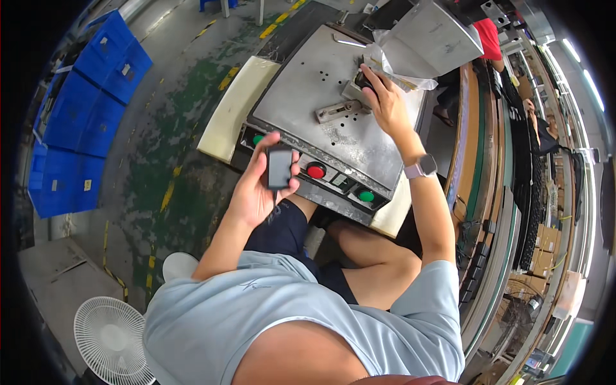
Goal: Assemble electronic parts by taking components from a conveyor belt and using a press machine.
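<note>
My left hand is raised in front of the machine's near edge, fingers closed round a small black rectangular plastic case. What looks like a short dark cord hangs below the case. My right hand reaches over the metal worktable, its thumb and fingers around a small black part at a metal block fixture. The fingers hide much of that part. Nearer to me, a slotted metal clamp bar lies on the plate beside the fixture.
A red button and a green button sit on the front panel. Behind the fixture stands a grey metal box with clear plastic film. Blue bins are at left, a white fan lower left, a conveyor line at right.
</note>
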Tool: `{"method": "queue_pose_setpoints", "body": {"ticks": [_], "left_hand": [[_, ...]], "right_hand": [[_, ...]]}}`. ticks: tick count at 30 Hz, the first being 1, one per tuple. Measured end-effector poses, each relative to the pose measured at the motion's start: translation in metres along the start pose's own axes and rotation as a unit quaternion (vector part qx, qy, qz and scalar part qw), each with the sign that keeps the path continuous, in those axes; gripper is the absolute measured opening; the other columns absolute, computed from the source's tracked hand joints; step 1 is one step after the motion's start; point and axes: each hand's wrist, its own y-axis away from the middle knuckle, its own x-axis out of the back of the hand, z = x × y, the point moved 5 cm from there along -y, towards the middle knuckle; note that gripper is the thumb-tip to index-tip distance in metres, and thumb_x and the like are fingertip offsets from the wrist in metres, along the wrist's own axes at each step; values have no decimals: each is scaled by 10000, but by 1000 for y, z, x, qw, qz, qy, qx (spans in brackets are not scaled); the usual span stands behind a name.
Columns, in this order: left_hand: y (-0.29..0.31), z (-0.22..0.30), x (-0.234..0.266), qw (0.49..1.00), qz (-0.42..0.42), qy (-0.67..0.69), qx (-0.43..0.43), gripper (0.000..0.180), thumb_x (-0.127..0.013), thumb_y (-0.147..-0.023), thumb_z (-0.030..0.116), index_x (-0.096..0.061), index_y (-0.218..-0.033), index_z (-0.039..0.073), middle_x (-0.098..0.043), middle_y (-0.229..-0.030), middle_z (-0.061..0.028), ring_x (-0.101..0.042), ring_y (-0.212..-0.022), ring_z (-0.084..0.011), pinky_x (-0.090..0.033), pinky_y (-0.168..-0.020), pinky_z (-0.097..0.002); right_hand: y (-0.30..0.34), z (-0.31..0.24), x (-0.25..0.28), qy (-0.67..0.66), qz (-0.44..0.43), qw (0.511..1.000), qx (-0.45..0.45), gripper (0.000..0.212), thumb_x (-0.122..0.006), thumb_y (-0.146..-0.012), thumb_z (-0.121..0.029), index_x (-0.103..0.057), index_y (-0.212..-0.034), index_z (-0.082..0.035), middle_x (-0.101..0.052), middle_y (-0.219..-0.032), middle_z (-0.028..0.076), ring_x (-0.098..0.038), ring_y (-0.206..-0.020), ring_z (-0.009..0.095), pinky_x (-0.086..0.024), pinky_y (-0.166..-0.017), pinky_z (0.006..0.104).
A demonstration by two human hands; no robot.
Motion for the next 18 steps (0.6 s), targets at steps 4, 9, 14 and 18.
{"method": "queue_pose_setpoints", "body": {"ticks": [4, 9, 14, 18], "left_hand": [[25, -1, 52, 889, 192, -411, -65, 410, -673, -869, 101, -494, -1238, 114, -609, -1034, -121, -591, -868, -218, -496, -794, -304], [8, 39, 67, 517, 133, -796, -285, 343, -621, -858, 31, -490, -1168, 99, -596, -945, -94, -571, -804, -169, -470, -760, -267], [-10, 22, 63, 711, 65, -674, -189, 359, -643, -808, -10, -520, -1133, 82, -608, -968, -96, -570, -814, -158, -462, -768, -262], [-21, -63, -58, 768, -127, -608, -154, 376, -590, -889, 143, -496, -1238, 40, -568, -1125, -119, -533, -987, -210, -403, -888, -296]], "right_hand": [[1, 2, -1, 24, -118, 993, 10, 762, -695, -853, -289, -313, -1488, -112, -473, -1392, 184, -546, -1149, 335, -468, -916, 409], [87, -56, 27, 73, -329, 940, -50, 1101, -811, -676, -393, -163, -1537, -163, -261, -1544, 181, -295, -1399, 375, -371, -1060, 541], [168, -80, 14, 256, -206, 943, -60, 1229, -874, -548, -369, -188, -1507, -22, -200, -1540, 253, -181, -1449, 375, -194, -1139, 586], [144, -152, 43, -371, -11, 928, -28, 746, -780, -788, -272, -397, -1371, -9, -493, -1296, 214, -518, -1169, 284, -399, -998, 428]]}}
